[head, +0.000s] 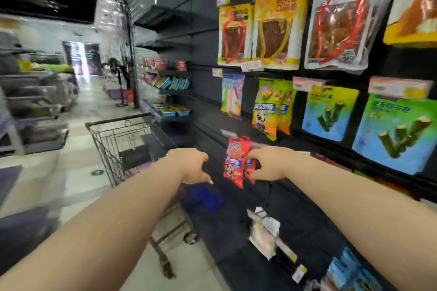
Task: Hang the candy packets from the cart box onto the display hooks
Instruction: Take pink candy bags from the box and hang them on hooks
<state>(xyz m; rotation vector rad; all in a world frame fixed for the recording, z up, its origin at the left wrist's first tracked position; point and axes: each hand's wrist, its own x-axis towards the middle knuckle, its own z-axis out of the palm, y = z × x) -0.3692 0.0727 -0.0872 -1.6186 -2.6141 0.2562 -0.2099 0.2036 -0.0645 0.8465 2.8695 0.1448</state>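
Head view. Red candy packets (237, 160): several, hanging just right of frame centre against the dark display panel (205, 92), apparently on a hook hidden behind them. Right hand (267, 163): at 3 o'clock of the packets, fingers closed on their edge, likely steadying them on the hook; forearm extended. Left hand (190, 164): at 9 o'clock, apart from them, fingers loosely curled, empty. Shopping cart (123, 134): at 9 o'clock of the hands; its box indistinct through blur.
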